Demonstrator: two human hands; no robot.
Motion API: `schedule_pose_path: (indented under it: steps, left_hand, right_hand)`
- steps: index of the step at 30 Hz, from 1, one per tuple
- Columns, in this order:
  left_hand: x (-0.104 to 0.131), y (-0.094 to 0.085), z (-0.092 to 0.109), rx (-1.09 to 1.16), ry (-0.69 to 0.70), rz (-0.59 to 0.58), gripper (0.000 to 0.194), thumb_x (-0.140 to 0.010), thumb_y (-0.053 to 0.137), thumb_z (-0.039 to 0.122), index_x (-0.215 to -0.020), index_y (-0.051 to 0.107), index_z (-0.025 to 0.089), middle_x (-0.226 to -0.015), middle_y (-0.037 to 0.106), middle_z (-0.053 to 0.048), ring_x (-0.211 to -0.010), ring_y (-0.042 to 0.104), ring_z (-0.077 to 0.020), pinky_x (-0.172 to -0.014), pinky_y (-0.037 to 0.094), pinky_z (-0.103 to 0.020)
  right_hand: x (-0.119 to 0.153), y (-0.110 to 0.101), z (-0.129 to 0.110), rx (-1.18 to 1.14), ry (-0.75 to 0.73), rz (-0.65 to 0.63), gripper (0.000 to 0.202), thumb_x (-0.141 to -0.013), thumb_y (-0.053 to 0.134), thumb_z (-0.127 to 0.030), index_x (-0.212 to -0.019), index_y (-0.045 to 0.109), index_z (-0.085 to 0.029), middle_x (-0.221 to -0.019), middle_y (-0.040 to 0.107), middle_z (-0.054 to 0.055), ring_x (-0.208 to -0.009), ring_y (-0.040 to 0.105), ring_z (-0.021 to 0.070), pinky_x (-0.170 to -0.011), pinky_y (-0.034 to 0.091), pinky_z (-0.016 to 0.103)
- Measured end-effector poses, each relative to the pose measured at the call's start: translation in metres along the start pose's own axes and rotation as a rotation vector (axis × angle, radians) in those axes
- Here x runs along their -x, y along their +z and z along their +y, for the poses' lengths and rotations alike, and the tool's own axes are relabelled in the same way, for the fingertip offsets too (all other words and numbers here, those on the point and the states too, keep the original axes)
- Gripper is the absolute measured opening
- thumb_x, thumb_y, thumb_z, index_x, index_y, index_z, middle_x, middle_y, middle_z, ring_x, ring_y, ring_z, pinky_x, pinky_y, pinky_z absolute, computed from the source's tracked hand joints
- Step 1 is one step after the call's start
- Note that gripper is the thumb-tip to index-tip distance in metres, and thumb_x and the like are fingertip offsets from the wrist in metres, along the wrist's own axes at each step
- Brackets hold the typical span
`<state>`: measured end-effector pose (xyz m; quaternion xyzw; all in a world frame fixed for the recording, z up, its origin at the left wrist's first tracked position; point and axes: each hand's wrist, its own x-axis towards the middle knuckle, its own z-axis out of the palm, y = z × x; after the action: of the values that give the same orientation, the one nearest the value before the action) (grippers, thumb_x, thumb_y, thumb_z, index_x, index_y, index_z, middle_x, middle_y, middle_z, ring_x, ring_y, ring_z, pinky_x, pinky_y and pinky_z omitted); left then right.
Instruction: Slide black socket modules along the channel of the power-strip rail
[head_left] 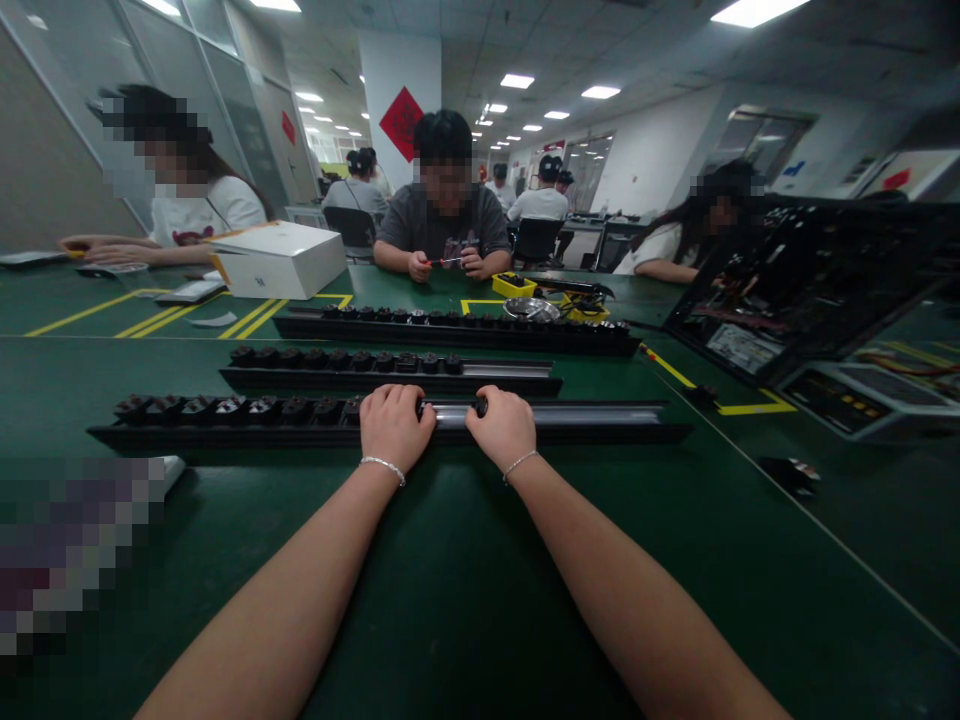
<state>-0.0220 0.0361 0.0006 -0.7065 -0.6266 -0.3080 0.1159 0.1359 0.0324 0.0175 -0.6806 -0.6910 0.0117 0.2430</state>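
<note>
In front of me, a long black power strip housing (600, 428) lies across the green table. A row of black socket modules (296, 409) fills its left part, and bare silvery channel shows on the right. My left hand (395, 427) is closed over the strip at the row's right end, a dark module edge showing by its thumb. Further right, my right hand (504, 428) is closed around a small black socket module (481, 406) in the channel, mostly hidden by the fingers. Bare channel lies between the hands.
Two more socket strips (390, 380) lie behind. At the right stand an opened black case (810, 290) and a meter-like box (874, 400). A white box (277, 262) and yellow trays (514, 285) are further back. Across the table, a person (446, 225) holds a screwdriver.
</note>
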Motion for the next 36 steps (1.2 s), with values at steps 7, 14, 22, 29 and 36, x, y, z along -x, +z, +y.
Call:
schedule_pose_path:
  steps: [7, 14, 22, 29, 36]
  left_hand:
    - [0.0, -0.001, 0.001, -0.014, 0.004, -0.003, 0.022, -0.08, 0.049, 0.033, -0.091, 0.063, 0.02, -0.095, 0.067, -0.009, -0.103, 0.052, -0.0281, -0.09, 0.035, -0.042]
    - [0.0, 0.0, 0.0, -0.026, 0.004, 0.007, 0.021, -0.079, 0.05, 0.033, -0.09, 0.063, 0.021, -0.093, 0.067, -0.007, -0.102, 0.052, -0.0278, -0.089, 0.035, -0.041]
    - [0.0, 0.001, -0.001, -0.017, 0.006, 0.002, 0.022, -0.08, 0.048, 0.033, -0.091, 0.063, 0.02, -0.095, 0.067, -0.009, -0.102, 0.052, -0.0285, -0.089, 0.035, -0.042]
    - [0.0, 0.0, -0.001, -0.018, 0.002, -0.011, 0.023, -0.08, 0.048, 0.033, -0.092, 0.063, 0.02, -0.096, 0.067, -0.008, -0.103, 0.052, -0.0284, -0.09, 0.035, -0.042]
    - [0.0, 0.001, -0.001, -0.01, -0.002, -0.016, 0.023, -0.08, 0.048, 0.033, -0.092, 0.062, 0.02, -0.096, 0.067, -0.009, -0.104, 0.051, -0.0286, -0.09, 0.034, -0.043]
  right_hand:
    - [-0.001, -0.003, 0.007, 0.005, 0.021, -0.001, 0.028, -0.078, 0.05, -0.03, -0.101, 0.062, -0.019, -0.097, 0.068, 0.007, -0.096, 0.058, 0.0215, -0.087, 0.038, 0.034]
    - [-0.002, -0.006, 0.01, 0.024, 0.02, -0.034, 0.027, -0.078, 0.051, -0.031, -0.099, 0.062, -0.02, -0.096, 0.067, 0.007, -0.093, 0.058, 0.0207, -0.083, 0.038, 0.032]
    - [-0.002, -0.006, 0.02, 0.002, -0.044, -0.029, 0.023, -0.079, 0.051, -0.032, -0.095, 0.063, -0.021, -0.094, 0.067, 0.004, -0.091, 0.058, 0.0197, -0.081, 0.038, 0.031]
    - [0.0, -0.006, 0.02, -0.005, -0.051, -0.016, 0.022, -0.082, 0.049, -0.031, -0.096, 0.063, -0.021, -0.094, 0.067, 0.005, -0.091, 0.058, 0.0191, -0.082, 0.038, 0.03]
    - [0.001, -0.005, 0.021, -0.007, -0.033, 0.009, 0.025, -0.082, 0.048, -0.029, -0.099, 0.062, -0.019, -0.095, 0.067, 0.006, -0.092, 0.058, 0.0192, -0.082, 0.039, 0.029]
